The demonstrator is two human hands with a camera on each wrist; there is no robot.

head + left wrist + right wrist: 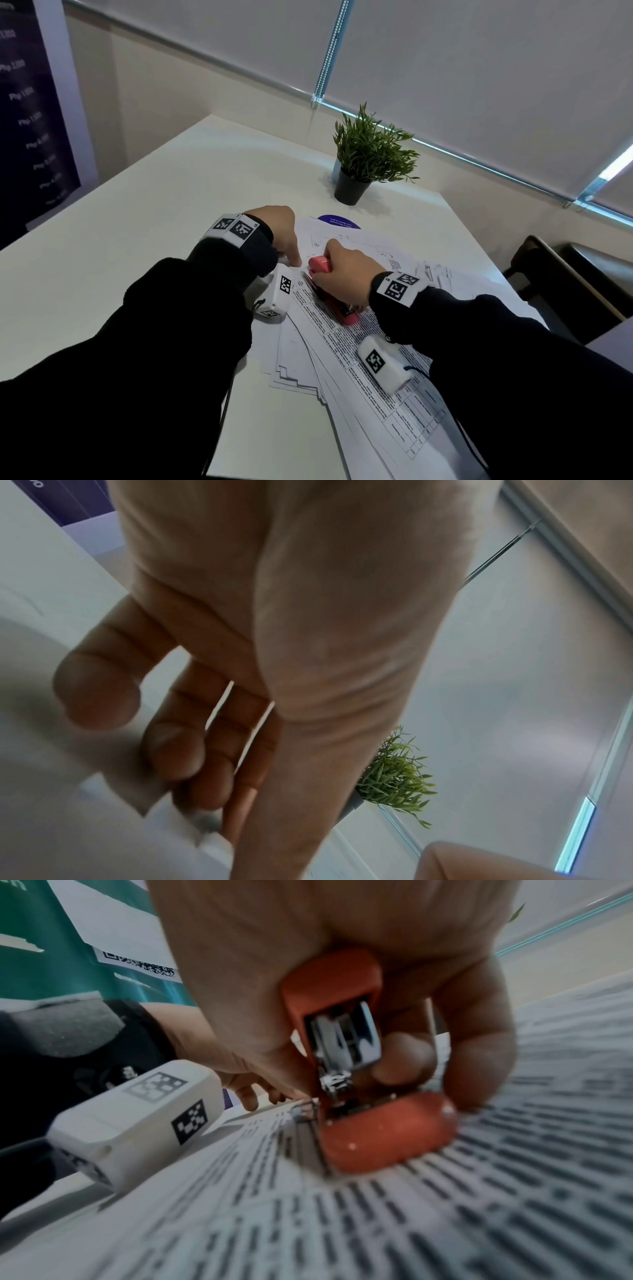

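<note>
So the right hand (337, 270) has the red stapler (320, 264) wrapped up tight: palm on top, thumb down one side and fingers curled round the other, which is really clear in the right wrist view. The stapler sits on the top printed sheet of a messy fanned-out pile of papers (342, 339), at the pile's far left corner. That's roughly the middle of the white table (154, 205), with its nose pointing toward the far edge. Its base lies flat on the sheet and the top arm is tilted up off it at the back end. Can't tell whether any paper is actually in the mouth, since the hand covers that bit. The left hand (279, 228) is just beside the stapler's nose, not gripping anything. Its fingers are mostly straight and close together, angled down, with the fingertips (192, 761) pressing on the paper's edge. The pile runs from there back to the table's near edge and out toward the right edge. A potted plant (371, 150) stands near the far edge, and a round blue sticker (339, 221) peeks out from under the sheets in front of it. A dark chair (548, 274) sits off the right edge.
</note>
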